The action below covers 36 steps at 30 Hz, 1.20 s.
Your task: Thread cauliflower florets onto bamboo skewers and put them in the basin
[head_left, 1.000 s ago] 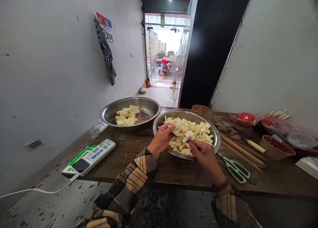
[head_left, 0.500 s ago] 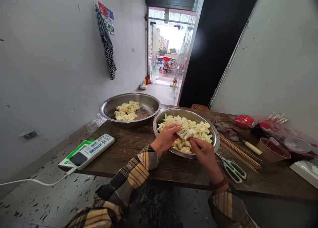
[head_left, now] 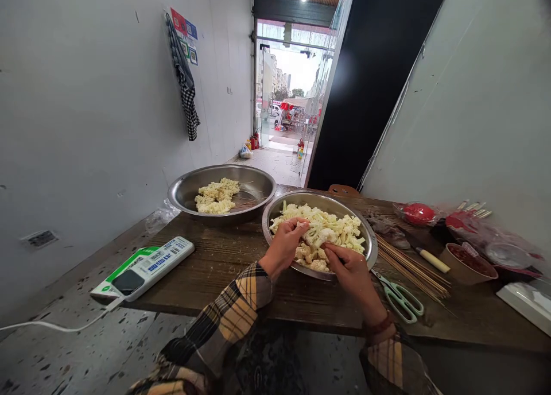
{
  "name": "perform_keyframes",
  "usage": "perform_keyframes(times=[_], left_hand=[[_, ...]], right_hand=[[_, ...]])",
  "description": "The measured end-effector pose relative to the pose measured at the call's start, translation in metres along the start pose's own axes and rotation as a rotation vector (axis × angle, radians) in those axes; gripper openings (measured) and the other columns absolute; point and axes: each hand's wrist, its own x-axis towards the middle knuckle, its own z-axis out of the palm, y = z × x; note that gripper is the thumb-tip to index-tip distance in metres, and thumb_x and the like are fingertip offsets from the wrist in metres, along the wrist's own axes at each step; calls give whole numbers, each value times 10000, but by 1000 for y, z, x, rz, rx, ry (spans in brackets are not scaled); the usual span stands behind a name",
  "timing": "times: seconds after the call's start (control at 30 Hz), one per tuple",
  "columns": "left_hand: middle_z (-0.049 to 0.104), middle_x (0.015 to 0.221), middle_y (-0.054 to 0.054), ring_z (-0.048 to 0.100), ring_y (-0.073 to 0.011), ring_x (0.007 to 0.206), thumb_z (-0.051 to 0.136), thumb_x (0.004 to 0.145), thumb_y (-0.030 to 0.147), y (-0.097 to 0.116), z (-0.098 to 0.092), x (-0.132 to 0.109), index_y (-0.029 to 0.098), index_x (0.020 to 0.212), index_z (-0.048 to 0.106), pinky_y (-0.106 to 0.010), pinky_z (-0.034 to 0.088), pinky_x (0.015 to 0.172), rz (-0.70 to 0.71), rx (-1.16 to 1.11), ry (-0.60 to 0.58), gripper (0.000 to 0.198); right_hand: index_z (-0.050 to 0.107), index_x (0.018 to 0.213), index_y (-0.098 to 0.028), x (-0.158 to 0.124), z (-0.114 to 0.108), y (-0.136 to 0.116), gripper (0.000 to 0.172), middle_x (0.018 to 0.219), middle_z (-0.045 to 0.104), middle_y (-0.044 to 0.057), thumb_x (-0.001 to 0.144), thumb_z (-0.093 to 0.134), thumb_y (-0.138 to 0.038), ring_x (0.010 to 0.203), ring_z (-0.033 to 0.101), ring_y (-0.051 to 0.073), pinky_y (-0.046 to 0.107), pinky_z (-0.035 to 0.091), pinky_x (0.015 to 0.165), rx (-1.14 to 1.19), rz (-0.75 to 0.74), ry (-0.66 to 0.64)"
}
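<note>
Over a steel bowl (head_left: 372, 246) heaped with cut cauliflower (head_left: 344, 225), both my hands meet at one cauliflower floret (head_left: 322, 235). My left hand (head_left: 284, 244) is closed, thumb and fingers pinching the floret's left end. From the right, my right hand (head_left: 349, 267) pinches at its lower edge with thumb and forefinger; whether a thin stick is also in those fingers cannot be made out. At the left stands a wider steel basin (head_left: 263, 195) holding skewered cauliflower (head_left: 217, 195), with thin sticks jutting from the pieces.
Bamboo skewers (head_left: 411, 266) lie right of the bowl, beside green-handled scissors (head_left: 402, 300) and a knife handle (head_left: 433, 260). A paper tub (head_left: 469, 263) and bagged red item (head_left: 418, 212) sit farther right. A phone (head_left: 128, 282) rests on a white device at the table's left edge.
The view has tilted up slightly, shifting the table a little left and down. Both hands stay at the floret, which looks slightly turned between them.
</note>
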Motion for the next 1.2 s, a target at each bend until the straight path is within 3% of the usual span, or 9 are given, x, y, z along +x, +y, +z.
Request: perform_keyframes(times=[0.53, 0.73, 0.83, 1.03, 1.2], left_hand=[[565, 632, 12, 490, -94, 581, 739, 640, 384, -1, -1, -1, 132, 727, 620, -215, 380, 551, 24, 11, 20, 292], [576, 653, 3, 492, -93, 590, 733, 651, 397, -1, -1, 0, 126, 759, 630, -213, 385, 540, 8, 55, -16, 310], [572, 659, 1, 488, -93, 592, 722, 664, 402, 1, 0, -1, 124, 765, 630, -212, 388, 529, 9, 74, -28, 310], [579, 690, 1, 504, -104, 620, 728, 660, 396, 4, 0, -2, 132, 792, 636, -221, 410, 537, 22, 121, -36, 310], [577, 641, 9, 493, -101, 575, 705, 681, 391, -1, -3, 0, 136, 793, 630, -222, 389, 532, 50, 172, 22, 288]], right_hand=[[750, 967, -172, 1, -1, 2, 291, 980, 745, 89, 855, 547, -347, 908, 691, 257, 383, 540, 817, 37, 28, -1], [753, 927, -164, 1, 0, -3, 294, 708, 726, 47, 856, 548, -363, 710, 679, 217, 319, 542, 669, 27, 75, 16], [751, 936, -159, 1, 0, -3, 309, 667, 706, 35, 859, 544, -374, 641, 658, 197, 294, 525, 601, 29, 77, 16], [751, 945, -156, 0, -2, -2, 321, 707, 723, 52, 870, 526, -371, 722, 680, 228, 322, 542, 654, 20, 62, 12], [749, 975, -161, 0, -1, 0, 309, 951, 749, 93, 864, 535, -355, 890, 690, 263, 384, 543, 797, 20, 11, -1]])
